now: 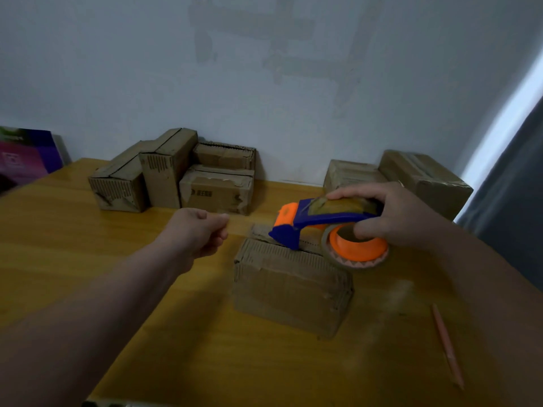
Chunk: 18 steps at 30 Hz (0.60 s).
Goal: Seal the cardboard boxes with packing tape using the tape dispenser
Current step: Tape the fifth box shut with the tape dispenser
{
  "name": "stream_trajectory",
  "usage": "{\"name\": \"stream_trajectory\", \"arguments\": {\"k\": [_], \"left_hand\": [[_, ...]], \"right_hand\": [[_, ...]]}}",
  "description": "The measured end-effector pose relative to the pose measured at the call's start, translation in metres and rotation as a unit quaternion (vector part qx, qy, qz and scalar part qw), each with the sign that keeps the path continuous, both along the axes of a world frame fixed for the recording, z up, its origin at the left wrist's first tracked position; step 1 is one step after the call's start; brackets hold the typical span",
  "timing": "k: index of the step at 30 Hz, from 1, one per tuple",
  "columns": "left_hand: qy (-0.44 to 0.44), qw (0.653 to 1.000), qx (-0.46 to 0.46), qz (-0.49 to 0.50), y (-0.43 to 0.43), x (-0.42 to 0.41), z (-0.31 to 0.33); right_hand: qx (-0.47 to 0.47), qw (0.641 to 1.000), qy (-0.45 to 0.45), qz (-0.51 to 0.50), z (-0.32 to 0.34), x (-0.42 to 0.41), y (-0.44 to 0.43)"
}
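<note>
My right hand (393, 218) gripped the blue-and-orange plastic tape dispenser (323, 221), its wedge nose touching the top of the ribbed, corrugated cardboard box (291, 289) at the middle of the glossy yellow bench (88, 230). At the box's 9 o'clock, my left hand (197, 233) had its fingers (219, 233) curled; whether they pinched tape, I could not tell

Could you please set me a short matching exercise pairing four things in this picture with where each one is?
Things:
1 tape dispenser
2 pink pencil
3 purple package
4 nearest cardboard box

Places:
A far left, by the wall
B in the right hand, in its grip
C lying on the table, near right
D mid-table, below the dispenser's front end

Pairs: 1-B; 2-C; 3-A; 4-D
</note>
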<state>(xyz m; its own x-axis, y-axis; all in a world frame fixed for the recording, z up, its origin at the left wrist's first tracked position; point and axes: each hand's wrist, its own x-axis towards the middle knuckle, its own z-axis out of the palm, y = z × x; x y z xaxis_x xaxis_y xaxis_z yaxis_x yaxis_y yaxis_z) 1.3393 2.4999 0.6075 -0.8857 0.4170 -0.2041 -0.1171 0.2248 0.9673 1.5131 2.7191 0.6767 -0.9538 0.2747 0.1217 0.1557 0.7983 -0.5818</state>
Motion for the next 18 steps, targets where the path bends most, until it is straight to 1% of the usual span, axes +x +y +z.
{"name": "stream_trajectory", "arguments": {"k": [4,7,11,13,16,18], "left_hand": [[0.041,0.998,-0.012,0.039,0.003,-0.001,-0.008],[0.032,0.998,-0.020,0.046,0.003,-0.005,-0.018],[0.033,0.996,-0.061,0.048,0.004,-0.006,-0.034],[0.030,0.996,-0.076,0.039,0.007,-0.005,-0.044],[0.017,0.993,-0.114,0.000,0.016,0.001,-0.059],[0.033,0.990,-0.137,-0.014,0.023,0.004,-0.066]], "right_hand": [[0.042,0.999,-0.033,0.009,0.001,-0.011,-0.004],[0.065,0.997,-0.034,0.030,0.001,-0.019,-0.005],[0.082,0.994,-0.049,0.046,0.002,-0.025,-0.008],[0.084,0.994,-0.050,0.043,0.002,-0.026,-0.009],[0.085,0.994,-0.046,0.045,0.000,-0.025,-0.010],[0.080,0.995,-0.036,0.043,-0.002,-0.023,-0.011]]}}
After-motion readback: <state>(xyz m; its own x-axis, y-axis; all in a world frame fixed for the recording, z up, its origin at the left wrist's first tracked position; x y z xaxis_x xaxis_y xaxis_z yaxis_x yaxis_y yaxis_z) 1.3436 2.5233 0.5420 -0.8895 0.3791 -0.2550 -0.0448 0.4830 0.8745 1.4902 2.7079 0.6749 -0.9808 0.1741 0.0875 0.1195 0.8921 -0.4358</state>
